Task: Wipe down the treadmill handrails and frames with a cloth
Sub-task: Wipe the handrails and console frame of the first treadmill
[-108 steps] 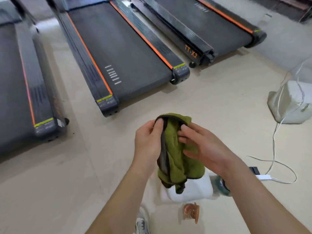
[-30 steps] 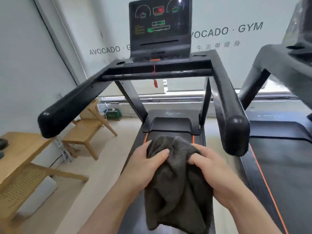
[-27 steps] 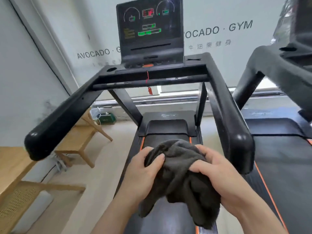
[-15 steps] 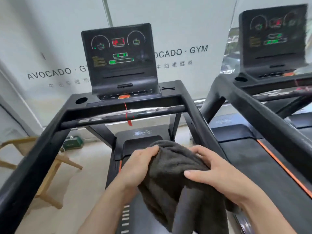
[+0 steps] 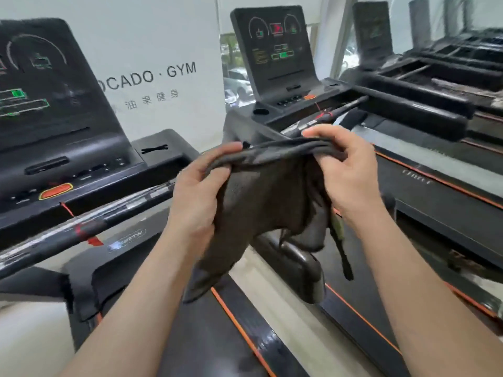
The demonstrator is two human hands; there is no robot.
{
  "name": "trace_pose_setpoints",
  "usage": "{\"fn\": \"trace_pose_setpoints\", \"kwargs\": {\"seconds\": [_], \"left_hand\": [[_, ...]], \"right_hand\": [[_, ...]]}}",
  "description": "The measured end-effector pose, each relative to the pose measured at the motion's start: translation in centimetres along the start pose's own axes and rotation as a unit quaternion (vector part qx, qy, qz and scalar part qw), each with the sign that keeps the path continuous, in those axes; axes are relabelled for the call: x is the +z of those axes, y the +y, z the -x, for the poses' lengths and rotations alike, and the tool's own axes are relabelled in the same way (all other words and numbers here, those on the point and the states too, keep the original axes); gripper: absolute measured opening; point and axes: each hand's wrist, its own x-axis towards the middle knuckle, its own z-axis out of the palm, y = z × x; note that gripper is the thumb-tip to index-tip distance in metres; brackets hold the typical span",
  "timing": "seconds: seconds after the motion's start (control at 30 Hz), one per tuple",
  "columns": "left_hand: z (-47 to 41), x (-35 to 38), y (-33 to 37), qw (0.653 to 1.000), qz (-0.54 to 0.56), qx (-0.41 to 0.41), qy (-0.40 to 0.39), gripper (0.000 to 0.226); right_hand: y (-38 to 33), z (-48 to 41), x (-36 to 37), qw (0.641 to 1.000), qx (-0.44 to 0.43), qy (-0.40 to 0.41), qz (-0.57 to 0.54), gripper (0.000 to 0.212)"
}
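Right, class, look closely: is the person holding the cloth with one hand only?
No, the left hand and the right hand both grip the cloth, which is stretched between them.

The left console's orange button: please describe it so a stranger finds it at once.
Start at the black console at far left. Under its screen, among small dark keys, lies the orange button. Only it is oval with a yellow rim.

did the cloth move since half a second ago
Yes, rightward. The cloth was bunched straight below the near console; now the left hand and right hand hold it stretched out right of that console.
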Motion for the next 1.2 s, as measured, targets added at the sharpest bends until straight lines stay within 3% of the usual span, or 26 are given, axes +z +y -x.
{"fn": "trace_pose_setpoints", "kwargs": {"seconds": [0.1, 0.17, 0.2, 0.27, 0.33, 0.4, 0.43, 0.47, 0.53, 0.6, 0.7, 0.8, 0.87, 1.0, 1.1, 1.2], "left_hand": [[-0.8, 2.1, -1.4, 0.992, -0.074, 0.088, -0.053, 0.031], [0.2, 3.1, -4.7, 0.98, -0.134, 0.042, -0.143, 0.024], [0.9, 3.4, -7.1, 0.965, -0.172, -0.002, -0.198, 0.02], [2.5, 3.6, -12.3, 0.91, -0.267, -0.076, -0.309, 0.013], [3.8, 3.3, -17.0, 0.839, -0.391, -0.061, -0.374, 0.019], [4.3, 2.5, -20.3, 0.818, -0.463, -0.008, -0.342, 0.033], [4.4, 2.1, -21.3, 0.833, -0.47, 0.013, -0.293, 0.034], [4.3, 1.8, -21.9, 0.849, -0.469, 0.032, -0.239, 0.034], [3.7, 1.5, -22.8, 0.858, -0.48, 0.056, -0.172, 0.036], [3.3, 1.5, -23.1, 0.837, -0.516, 0.089, -0.16, 0.039], [2.6, 1.6, -23.5, 0.798, -0.566, 0.131, -0.159, 0.038], [0.6, 1.2, -24.3, 0.777, -0.598, 0.144, -0.136, 0.037], [-1.2, 0.7, -24.5, 0.784, -0.599, 0.119, -0.109, 0.038], [-4.1, 0.1, -23.9, 0.849, -0.524, 0.06, -0.023, 0.032], [-3.1, 1.2, -23.6, 0.875, -0.484, 0.021, 0.017, 0.047], [-1.3, 1.7, -24.0, 0.902, -0.425, -0.057, 0.043, 0.051]], "right_hand": [[2.6, 0.2, -1.0, 0.993, -0.028, 0.115, -0.014, 0.049], [7.4, 2.3, -2.6, 0.99, 0.037, 0.13, 0.042, 0.047], [10.2, 3.8, -3.4, 0.986, 0.092, 0.102, 0.092, 0.047], [14.6, 6.8, -4.5, 0.953, 0.229, -0.05, 0.191, 0.046], [16.9, 9.2, -5.1, 0.905, 0.347, -0.171, 0.175, 0.044], [17.0, 10.7, -4.5, 0.888, 0.407, -0.19, 0.095, 0.03], [16.9, 11.2, -3.7, 0.885, 0.413, -0.199, 0.083, 0.019], [16.9, 11.6, -2.9, 0.882, 0.404, -0.225, 0.096, 0.024], [17.3, 12.9, -0.7, 0.864, 0.337, -0.308, 0.213, 0.068], [18.0, 14.2, 1.6, 0.835, 0.275, -0.305, 0.366, 0.091], [18.3, 13.6, 3.7, 0.807, 0.227, -0.257, 0.481, 0.084], [18.7, 10.6, 5.6, 0.785, 0.205, -0.282, 0.512, 0.063], [19.5, 8.5, 7.3, 0.801, 0.193, -0.296, 0.484, 0.051], [21.7, 4.9, 8.3, 0.853, 0.225, -0.355, 0.309, 0.062], [22.7, 4.8, 6.0, 0.913, 0.255, -0.27, 0.172, 0.037], [22.4, 6.7, 3.8, 0.93, 0.29, -0.174, 0.145, 0.018]]}}
